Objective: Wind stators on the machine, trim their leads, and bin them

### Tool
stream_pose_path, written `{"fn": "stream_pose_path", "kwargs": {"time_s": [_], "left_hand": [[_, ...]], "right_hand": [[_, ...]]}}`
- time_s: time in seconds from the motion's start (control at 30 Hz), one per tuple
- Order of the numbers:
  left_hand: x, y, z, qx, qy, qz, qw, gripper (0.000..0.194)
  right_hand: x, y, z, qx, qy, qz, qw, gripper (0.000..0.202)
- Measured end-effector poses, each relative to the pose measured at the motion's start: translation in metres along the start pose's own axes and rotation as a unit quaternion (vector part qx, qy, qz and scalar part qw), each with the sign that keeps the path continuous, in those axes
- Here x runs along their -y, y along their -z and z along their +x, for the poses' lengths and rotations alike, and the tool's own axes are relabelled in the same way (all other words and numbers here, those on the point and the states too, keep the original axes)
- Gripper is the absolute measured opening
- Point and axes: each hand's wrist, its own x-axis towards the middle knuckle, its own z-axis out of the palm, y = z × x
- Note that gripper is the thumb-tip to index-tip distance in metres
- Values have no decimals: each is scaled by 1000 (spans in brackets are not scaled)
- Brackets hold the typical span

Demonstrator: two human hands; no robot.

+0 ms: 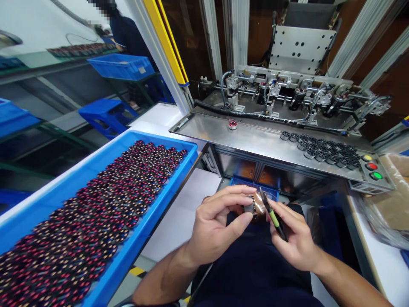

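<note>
In front of my lap, my left hand (217,221) pinches a small round grey-and-black motor part (249,208) between thumb and fingers. My right hand (292,234) is closed around a slim hand tool (274,218) with a dark body and a light green section, which looks like small pliers or cutters. The tool's tip points up, close beside the motor part. A shiny copper-coloured surface (260,206) shows between the hands; I cannot tell whether it belongs to the part. My palms hide some of both held things.
To the left lies a long blue tray (179,187) filled with red-and-black wound parts (96,204). Ahead is a metal machine ledge (204,128) with one red part (232,125), rows of black rotor-like parts (322,149) and coloured buttons (371,166). A person (129,34) stands at the back left.
</note>
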Motion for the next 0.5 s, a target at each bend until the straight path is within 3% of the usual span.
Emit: {"fn": "stream_pose_path", "kwargs": {"time_s": [0.1,0.27,0.5], "left_hand": [[6,5,-1,15,-55,57,997,33],[12,11,0,-1,-154,188,970,63],[10,10,2,14,-216,314,924,40]], "right_hand": [[-1,6,-2,-10,-39,-19,999,68],[1,19,-8,9,-95,-20,995,63],[22,37,-19,61,-161,53,984,65]]}}
